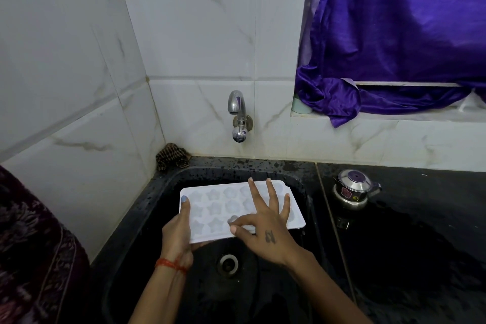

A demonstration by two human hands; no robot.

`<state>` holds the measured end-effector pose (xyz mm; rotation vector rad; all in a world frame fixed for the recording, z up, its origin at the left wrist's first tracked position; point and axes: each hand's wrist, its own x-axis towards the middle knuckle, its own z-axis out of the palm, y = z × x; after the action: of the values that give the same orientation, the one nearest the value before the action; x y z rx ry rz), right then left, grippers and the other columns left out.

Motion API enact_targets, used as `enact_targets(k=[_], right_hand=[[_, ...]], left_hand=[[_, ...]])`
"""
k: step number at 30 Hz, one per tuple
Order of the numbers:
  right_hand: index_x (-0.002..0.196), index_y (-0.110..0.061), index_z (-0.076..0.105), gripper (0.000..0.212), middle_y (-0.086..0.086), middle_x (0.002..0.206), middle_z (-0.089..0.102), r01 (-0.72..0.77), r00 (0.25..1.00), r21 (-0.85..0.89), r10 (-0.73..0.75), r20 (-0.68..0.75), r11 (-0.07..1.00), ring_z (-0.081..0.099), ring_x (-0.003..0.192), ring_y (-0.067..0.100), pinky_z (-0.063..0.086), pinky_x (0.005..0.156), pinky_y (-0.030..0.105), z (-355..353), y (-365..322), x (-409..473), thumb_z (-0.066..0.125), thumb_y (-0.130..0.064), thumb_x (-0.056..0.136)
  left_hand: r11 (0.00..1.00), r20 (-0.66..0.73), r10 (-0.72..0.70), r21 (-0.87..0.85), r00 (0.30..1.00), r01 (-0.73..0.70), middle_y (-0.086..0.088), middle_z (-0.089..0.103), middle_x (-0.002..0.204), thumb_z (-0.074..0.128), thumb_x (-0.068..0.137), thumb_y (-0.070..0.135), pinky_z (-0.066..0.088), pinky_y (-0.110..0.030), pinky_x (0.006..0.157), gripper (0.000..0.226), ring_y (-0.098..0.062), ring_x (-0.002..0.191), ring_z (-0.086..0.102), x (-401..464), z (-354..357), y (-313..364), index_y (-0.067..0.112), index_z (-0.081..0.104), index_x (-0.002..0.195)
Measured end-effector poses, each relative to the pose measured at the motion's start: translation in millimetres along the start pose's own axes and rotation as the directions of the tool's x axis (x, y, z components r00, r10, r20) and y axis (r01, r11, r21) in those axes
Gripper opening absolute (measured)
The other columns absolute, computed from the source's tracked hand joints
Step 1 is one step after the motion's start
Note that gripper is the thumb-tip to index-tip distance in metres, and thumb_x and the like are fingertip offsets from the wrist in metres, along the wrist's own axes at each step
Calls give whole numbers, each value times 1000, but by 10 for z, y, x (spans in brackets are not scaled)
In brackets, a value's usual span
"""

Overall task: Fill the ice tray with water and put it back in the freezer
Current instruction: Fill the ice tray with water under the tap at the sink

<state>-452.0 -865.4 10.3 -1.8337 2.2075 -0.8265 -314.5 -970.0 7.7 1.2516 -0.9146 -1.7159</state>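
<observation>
White ice tray (238, 208) held level over the black sink (163, 189), below and in front of the wall tap (238, 113); no water seen running, and whether the cells hold water cannot be told. Left hand (178, 231) grips the tray's near-left corner, thumb lying on top along the left rim, fingers curled underneath out of sight, likely to carry the weight and keep the tray flat so nothing tips out. Right hand (265, 226) lies over the right half of the tray with fingers spread and straight, pinching nothing; thumb and forefinger tips come close together above a cell in the near row, looks like feeling or pressing a cell rather than holding. So the tray sits forward and right of the left grip, sticking out over the drain (228, 264) side of the basin, and underneath the right palm. Steel kettle (353, 189) stands on the dark worktop (420, 218) right of the sink, well apart. Scrubber (172, 156) in the back-left corner. Purple curtain (394, 34) hangs over the window ledge. Judged stage: filling, freezer step not yet done.
</observation>
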Motion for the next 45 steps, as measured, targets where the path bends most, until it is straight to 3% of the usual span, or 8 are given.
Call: enact_targets(k=[7, 11, 14, 20, 27, 37, 42, 45], right_hand=[[87, -40, 69, 29, -20, 150, -23, 12, 1000, -60, -13, -9, 998, -42, 133, 13, -33, 101, 49, -47, 48, 9, 48, -61, 85], [94, -39, 59, 22, -15, 152, -25, 32, 997, -62, -36, -62, 998, -39, 136, 15, -32, 103, 47, -25, 6, -1, 46, -55, 87], [100, -40, 56, 28, -13, 154, -22, 81, 992, -41, -85, -92, 996, -36, 137, 14, -33, 103, 43, 9, -93, 17, 40, -58, 87], [103, -42, 65, 37, -12, 152, -29, 164, 984, -181, -174, -42, 970, -40, 135, 20, -36, 100, 50, 74, -202, 74, 34, -56, 92], [102, -41, 69, 34, -18, 147, -31, 140, 990, -86, -138, 32, 986, -45, 131, 15, -39, 98, 43, 32, -176, 106, 42, -58, 90], [91, -41, 66, 37, -4, 159, -12, 208, 964, -339, -251, -89, 918, -23, 143, 29, -23, 105, 61, 49, -165, 72, 32, -56, 92], [101, -40, 67, 34, -16, 151, -26, 131, 991, -130, -134, -14, 983, -43, 133, 19, -37, 97, 52, 102, -180, 87, 37, -54, 91], [101, -39, 67, 30, -17, 151, -23, 62, 995, -18, -61, 80, 998, -48, 128, 14, -40, 93, 44, 104, -161, 107, 44, -53, 89]], left_hand=[[1000, 23, -12, 5, 1000, 12, -9, 71, 85, 56, 87, 49, 56, -33, 47, 37, -27, 75, 68, -32, 12, -9, 13, 66, 85], [1000, 24, -12, 3, 1000, 12, -10, 71, 85, 56, 87, 49, 57, -34, 46, 38, -27, 75, 68, -35, 31, -6, 12, 66, 84], [1000, 31, -8, 6, 999, 8, -10, 71, 86, 55, 88, 48, 57, -33, 48, 38, -27, 74, 68, -33, 37, -1, 12, 66, 85], [1000, 31, 0, 10, 1000, 0, -8, 72, 79, 55, 88, 48, 53, -28, 43, 38, -20, 56, 70, -26, 54, -2, 12, 67, 83], [1000, 49, 19, 22, 999, -21, -8, 72, 80, 56, 88, 46, 56, -31, 51, 37, -21, 58, 71, -15, 49, -24, 12, 68, 84], [999, 47, 41, 34, 998, -43, -8, 72, 87, 54, 88, 48, 55, -35, 65, 36, -27, 76, 69, -39, 57, -22, 14, 67, 85], [999, 38, 34, 38, 999, -35, -9, 71, 85, 55, 87, 48, 55, -35, 63, 37, -26, 73, 69, -36, 72, -18, 14, 67, 85], [999, 40, 26, 39, 999, -27, -9, 72, 85, 56, 87, 49, 55, -35, 62, 37, -26, 71, 69, -37, 72, -35, 13, 67, 84]])
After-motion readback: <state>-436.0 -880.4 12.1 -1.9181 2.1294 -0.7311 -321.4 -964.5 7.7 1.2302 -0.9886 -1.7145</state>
